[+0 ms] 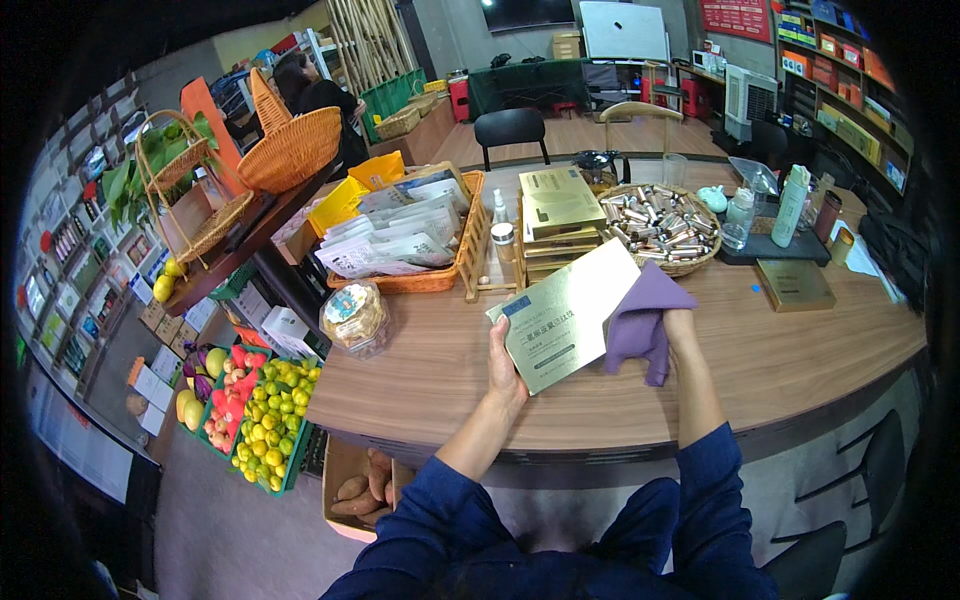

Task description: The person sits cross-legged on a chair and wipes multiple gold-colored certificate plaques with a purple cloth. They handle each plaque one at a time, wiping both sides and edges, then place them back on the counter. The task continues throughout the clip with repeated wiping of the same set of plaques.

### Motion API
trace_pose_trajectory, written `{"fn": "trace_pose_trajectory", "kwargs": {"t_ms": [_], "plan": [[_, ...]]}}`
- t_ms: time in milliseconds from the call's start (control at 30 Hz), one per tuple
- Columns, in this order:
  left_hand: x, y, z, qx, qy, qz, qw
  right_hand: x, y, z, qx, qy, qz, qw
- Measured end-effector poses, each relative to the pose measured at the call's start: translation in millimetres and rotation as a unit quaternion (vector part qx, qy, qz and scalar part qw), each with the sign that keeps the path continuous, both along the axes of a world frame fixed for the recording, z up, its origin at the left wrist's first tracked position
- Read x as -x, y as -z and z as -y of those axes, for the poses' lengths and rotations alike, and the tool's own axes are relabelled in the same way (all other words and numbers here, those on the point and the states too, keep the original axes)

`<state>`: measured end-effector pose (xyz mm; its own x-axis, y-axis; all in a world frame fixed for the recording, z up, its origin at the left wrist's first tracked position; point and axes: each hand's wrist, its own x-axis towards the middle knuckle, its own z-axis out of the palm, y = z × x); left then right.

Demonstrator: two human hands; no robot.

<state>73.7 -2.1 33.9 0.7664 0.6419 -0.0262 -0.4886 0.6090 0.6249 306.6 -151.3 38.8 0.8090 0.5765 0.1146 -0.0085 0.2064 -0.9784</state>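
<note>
My left hand (505, 361) grips the lower left edge of a flat gold box (559, 322) with printed writing, tilted above the wooden table (420, 390). My right hand (679, 330) holds a purple cloth (641, 326), which lies against the right end of the box; most of its fingers are hidden by the cloth. Beyond the box stands a stack of similar gold boxes (561, 199). To the right of the stack, a round wicker basket (716, 251) holds many small metallic tubes. Another gold box (795, 285) lies flat at the right.
An orange wicker basket (442, 281) of packets and a clear plastic food container (355, 319) stand at the left. Bottles, including a mint-green bottle (791, 206), stand back right. Below left are a crate of green-yellow citrus fruit (274, 420) and a cardboard box (335, 480) of sweet potatoes.
</note>
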Motion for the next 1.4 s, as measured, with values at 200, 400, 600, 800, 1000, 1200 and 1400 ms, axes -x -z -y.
{"fn": "trace_pose_trajectory", "kwargs": {"t_ms": [200,400,600,800,1000,1200,1400], "plan": [[-13.2,-9.7,12.0,0.002,-0.028,0.023,0.999,9.2,15.7,-2.5,-0.136,-0.019,-0.016,0.99],[-13.7,-17.3,17.4,-0.035,-0.068,0.005,0.997,16.6,31.5,-17.5,-0.232,-0.028,-0.096,0.968],[-23.6,7.0,8.9,-0.077,-0.045,0.016,0.996,14.3,17.5,-12.4,-0.264,0.059,-0.1,0.958],[-16.0,-9.8,22.2,-0.094,-0.034,-0.004,0.995,32.8,1.9,-12.5,-0.188,-0.003,-0.067,0.98],[-18.0,-1.8,11.4,-0.06,-0.006,0.059,0.996,42.3,9.4,-9.7,-0.053,-0.132,-0.015,0.99],[-18.6,-3.2,13.7,-0.069,0.066,0.065,0.993,56.1,28.3,-21.5,0.043,-0.191,0.207,0.958],[-18.6,-5.8,23.6,-0.132,0.082,-0.014,0.988,37.7,17.8,-14.6,-0.098,-0.096,-0.04,0.99]]}}
